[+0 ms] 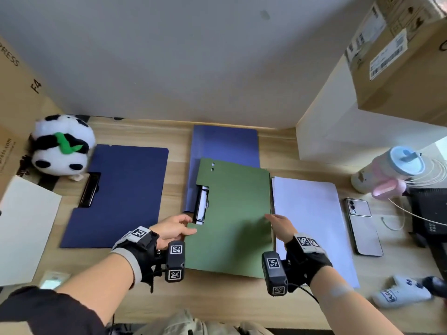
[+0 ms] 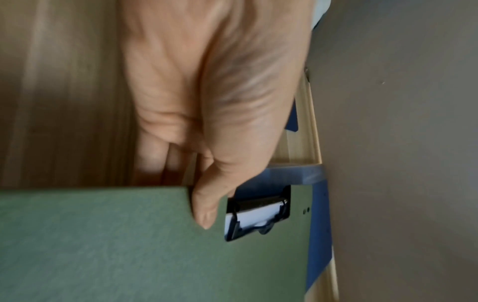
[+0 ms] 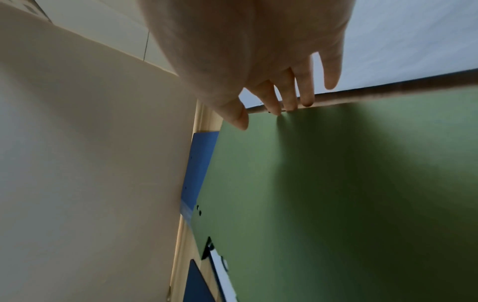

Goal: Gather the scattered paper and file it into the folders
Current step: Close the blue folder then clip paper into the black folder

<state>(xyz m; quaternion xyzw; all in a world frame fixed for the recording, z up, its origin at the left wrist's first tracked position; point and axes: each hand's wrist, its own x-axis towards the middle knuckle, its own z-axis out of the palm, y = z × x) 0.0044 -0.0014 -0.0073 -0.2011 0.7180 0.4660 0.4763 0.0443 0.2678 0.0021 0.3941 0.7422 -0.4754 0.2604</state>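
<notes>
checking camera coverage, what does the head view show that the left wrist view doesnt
Only the head view shows the right hand at the green folder's right edge, the loose white paper beside it, the dark blue folder, the panda toy and the phone.

Only the left wrist view shows close up the left hand's thumb pressed on the green cover beside the black clip holding white sheets.

Both show the left hand, the green folder and a lighter blue folder under it.
</notes>
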